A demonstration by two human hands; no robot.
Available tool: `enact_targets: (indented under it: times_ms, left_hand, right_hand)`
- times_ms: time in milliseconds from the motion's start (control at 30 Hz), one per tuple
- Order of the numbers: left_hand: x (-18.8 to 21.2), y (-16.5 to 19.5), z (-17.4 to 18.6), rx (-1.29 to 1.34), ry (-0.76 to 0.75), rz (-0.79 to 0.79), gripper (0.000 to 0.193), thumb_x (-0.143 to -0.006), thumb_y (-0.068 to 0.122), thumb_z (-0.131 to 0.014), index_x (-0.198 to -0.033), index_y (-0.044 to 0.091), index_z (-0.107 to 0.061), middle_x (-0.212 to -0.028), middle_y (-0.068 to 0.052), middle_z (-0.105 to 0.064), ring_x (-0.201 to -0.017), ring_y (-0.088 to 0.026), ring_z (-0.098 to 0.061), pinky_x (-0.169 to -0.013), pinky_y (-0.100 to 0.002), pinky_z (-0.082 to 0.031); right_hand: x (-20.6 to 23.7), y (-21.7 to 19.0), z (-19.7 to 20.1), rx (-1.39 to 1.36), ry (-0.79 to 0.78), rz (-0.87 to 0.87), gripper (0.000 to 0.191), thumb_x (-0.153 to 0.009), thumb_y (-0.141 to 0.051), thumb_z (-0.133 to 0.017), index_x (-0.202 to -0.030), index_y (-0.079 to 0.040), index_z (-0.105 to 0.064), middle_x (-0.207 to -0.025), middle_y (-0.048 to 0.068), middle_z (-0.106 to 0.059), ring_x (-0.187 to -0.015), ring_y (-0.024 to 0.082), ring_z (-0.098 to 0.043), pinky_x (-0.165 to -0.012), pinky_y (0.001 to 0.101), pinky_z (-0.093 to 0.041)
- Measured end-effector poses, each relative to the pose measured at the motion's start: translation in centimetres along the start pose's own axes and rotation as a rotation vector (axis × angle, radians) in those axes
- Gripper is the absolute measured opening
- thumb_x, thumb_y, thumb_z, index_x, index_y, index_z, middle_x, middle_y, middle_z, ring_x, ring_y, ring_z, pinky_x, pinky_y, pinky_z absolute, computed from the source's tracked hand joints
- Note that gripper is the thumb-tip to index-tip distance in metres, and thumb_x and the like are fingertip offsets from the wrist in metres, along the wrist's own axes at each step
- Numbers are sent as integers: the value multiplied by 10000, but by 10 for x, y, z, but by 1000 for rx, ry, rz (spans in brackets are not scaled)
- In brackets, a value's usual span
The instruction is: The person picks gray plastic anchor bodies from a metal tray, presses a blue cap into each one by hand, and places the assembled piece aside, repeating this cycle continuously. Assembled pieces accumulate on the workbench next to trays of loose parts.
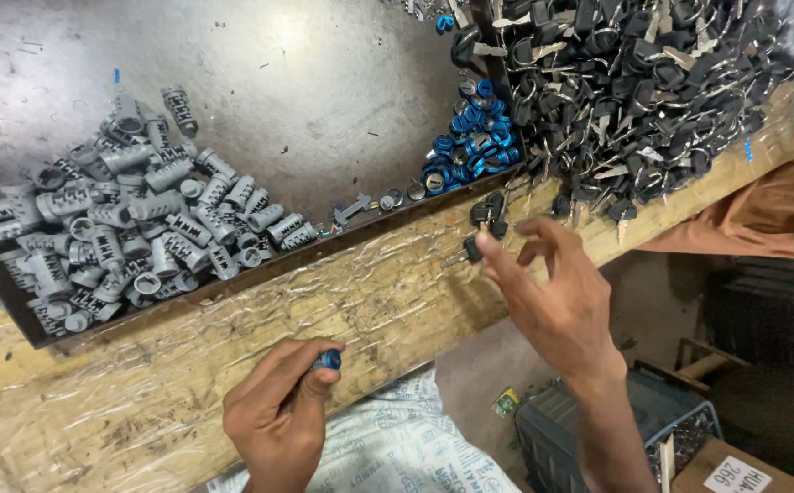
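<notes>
My left hand (278, 411) is closed around a small part with a blue end (329, 359), held just over the plastic-wrapped wooden bench edge (233, 338). My right hand (557, 292) pinches a black-headed key (473, 248) between thumb and fingers, close to a pair of black keys (488, 212) lying at the tray's rim. A heap of grey lock cylinders (123, 228) fills the left of the dark metal tray (306, 100). Blue rings (472, 137) are piled at the tray's right side. A large pile of black-headed keys (634, 91) covers the bench at upper right.
A few loose small metal parts (388, 199) lie along the tray's front rim. Below the bench are a printed white sack (397, 447), a dark crate (652, 429) and a cardboard box (730, 470). Another person's orange clothing (762, 215) shows at right.
</notes>
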State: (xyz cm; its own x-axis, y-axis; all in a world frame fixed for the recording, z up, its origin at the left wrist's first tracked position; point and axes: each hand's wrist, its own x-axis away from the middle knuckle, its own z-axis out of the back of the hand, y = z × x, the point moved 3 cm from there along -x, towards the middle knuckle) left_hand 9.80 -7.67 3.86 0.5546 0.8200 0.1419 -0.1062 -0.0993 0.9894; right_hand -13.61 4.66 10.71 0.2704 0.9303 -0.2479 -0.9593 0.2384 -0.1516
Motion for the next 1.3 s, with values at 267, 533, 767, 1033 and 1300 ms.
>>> enact_targets:
  times_ms: [267,533,767,1033,1300]
  left_hand:
    - [-17,4,5,70,-45,106,155,-891,78,-756,-971,-54,-769,-833,-57,-723,-659,-72,-568,-558,-198,-418]
    - [-9,8,15,86,-63,91,155,-889,80,-757,-951,-62,-770,-805,-67,-712,-653,-94,-598,-568,-215,-445]
    - [2,18,17,11,-171,6,161,-844,38,-763,-976,-53,-776,-808,-82,-749,-731,-121,-680,-657,-227,-517]
    - [9,5,26,71,-218,82,166,-868,56,-762,-977,-67,-787,-816,-91,-742,-685,-108,-612,-595,-240,-472]
    - [16,-6,36,134,-263,195,161,-858,63,-770,-947,-65,-812,-701,-87,-696,-526,-96,-548,-454,-239,-393]
  right_hand:
    - [7,-3,-8,-378,344,-301,164,-1114,-95,-567,-1210,-6,-665,-1250,204,-627,-993,242,-660,-829,369,-573]
    - [26,-65,-62,-1929,-62,-715,288,-1079,-145,-527,-848,18,-585,-686,54,-553,-515,79,-465,-431,252,-392]
    - [17,-89,-14,-1023,-130,-185,181,-1061,-34,-536,-890,21,-555,-726,108,-525,-601,214,-540,-571,352,-428]
    - [12,-103,-3,-867,-29,-46,97,-1039,16,-541,-944,35,-551,-813,119,-556,-614,260,-550,-556,386,-427]
    - [19,-119,1,-505,32,155,88,-904,32,-638,-918,63,-558,-813,158,-573,-549,260,-564,-455,388,-435]
